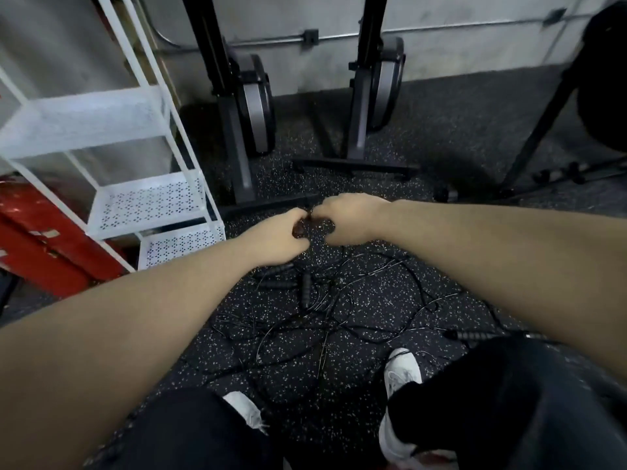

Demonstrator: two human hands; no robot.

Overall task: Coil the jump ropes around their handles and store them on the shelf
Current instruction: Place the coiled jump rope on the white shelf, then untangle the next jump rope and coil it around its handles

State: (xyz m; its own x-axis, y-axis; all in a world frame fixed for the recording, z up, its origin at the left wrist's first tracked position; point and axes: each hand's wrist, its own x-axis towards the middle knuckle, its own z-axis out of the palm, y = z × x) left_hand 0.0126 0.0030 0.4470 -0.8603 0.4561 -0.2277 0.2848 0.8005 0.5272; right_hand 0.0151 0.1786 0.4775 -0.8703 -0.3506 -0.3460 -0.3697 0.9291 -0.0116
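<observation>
Thin black jump ropes (339,317) lie tangled on the speckled rubber floor in front of my feet. Several black ribbed handles (303,288) rest in the pile, and another handle (475,335) lies at the right by my knee. My left hand (276,237) and my right hand (347,218) are raised above the pile, close together, fingers curled around a small dark object (300,228) between them; it is mostly hidden and I cannot tell what it is. The white perforated metal shelf (149,201) stands to the left.
Two upright black exercise machines (251,106) with flywheels stand against the grey wall behind the pile. A red box (40,239) lies under the shelf at left. A black stand's legs (536,137) rise at the right. My white shoes (402,371) sit below the ropes.
</observation>
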